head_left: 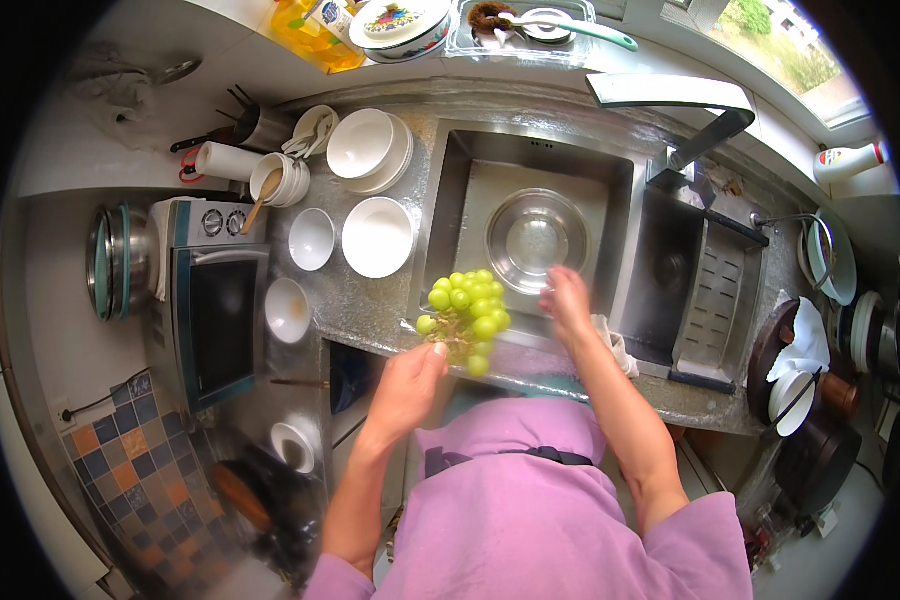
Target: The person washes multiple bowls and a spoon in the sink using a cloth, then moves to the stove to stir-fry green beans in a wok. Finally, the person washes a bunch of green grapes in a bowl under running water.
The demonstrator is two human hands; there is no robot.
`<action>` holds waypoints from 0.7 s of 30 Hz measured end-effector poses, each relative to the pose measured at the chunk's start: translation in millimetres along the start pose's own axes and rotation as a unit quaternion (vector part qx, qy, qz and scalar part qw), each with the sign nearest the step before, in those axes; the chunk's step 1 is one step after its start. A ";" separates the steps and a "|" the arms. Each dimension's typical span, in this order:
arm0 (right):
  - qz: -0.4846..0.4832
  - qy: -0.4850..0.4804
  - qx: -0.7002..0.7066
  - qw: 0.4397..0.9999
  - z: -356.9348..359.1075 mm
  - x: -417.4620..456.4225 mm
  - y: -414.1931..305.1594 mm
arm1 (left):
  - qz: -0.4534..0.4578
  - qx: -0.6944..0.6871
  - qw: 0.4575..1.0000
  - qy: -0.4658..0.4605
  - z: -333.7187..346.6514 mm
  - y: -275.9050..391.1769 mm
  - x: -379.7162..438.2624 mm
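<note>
My left hand [414, 382] pinches the stem of a bunch of green grapes [474, 304] over the front edge of the sink. Several bare stalk ends show on the side of the bunch nearest my fingers. Blurred by motion, my right hand [566, 304] hangs over the sink to the right of the grapes. Its fingers are bent, and whether they hold anything is hidden. Beyond it, a round stainless steel bowl [499, 225] rests on the floor of the stainless steel sink [469, 180]. The grapes are apart from the bowl.
White bowls [379, 237] stand on the counter left of the sink, near a toaster oven [221, 315]. A faucet [675, 94] arches over the back right of the basin. A cloth [616, 346] lies on the sink's front rim, beside a smaller basin with a slotted tray [720, 292].
</note>
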State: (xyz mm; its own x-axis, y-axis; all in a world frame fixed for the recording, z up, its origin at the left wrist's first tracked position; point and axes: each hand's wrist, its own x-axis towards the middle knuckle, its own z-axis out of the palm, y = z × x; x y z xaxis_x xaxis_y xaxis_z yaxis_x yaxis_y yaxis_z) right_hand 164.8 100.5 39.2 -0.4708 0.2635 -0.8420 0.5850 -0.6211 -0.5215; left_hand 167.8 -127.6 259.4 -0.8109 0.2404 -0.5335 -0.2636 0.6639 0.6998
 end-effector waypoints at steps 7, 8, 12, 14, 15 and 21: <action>-0.488 -0.255 -0.427 0.717 29.1 -103.0 -66.3 | 0.098 0.134 0.986 -0.002 20.3 -6.6 12.0; -0.479 -0.252 -0.457 0.706 29.7 -104.1 -66.1 | 0.103 0.157 0.982 -0.006 22.3 -7.5 12.6; -0.454 -0.231 -0.571 0.643 37.9 -108.1 -58.9 | 0.116 0.206 0.972 -0.003 31.7 -5.6 7.6; -0.478 -0.233 -0.573 0.624 38.3 -106.1 -46.1 | 0.116 0.211 0.970 -0.001 33.6 -10.0 3.7; -0.475 -0.246 -0.554 0.638 37.4 -106.2 -43.2 | 0.118 0.213 0.970 0.000 33.6 -12.1 3.0; -0.383 -0.260 -0.410 0.786 21.3 -95.3 -29.5 | 0.099 0.200 0.975 -0.020 27.4 -17.1 -3.6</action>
State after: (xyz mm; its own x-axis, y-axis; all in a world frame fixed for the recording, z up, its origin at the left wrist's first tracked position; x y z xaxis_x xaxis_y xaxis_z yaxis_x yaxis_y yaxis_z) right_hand 178.3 78.0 137.8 -0.9736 -0.1419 -0.1786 0.1268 0.3142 -0.9409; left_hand 189.5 -120.4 236.4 -0.8019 0.4144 -0.4304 0.1274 0.8224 0.5545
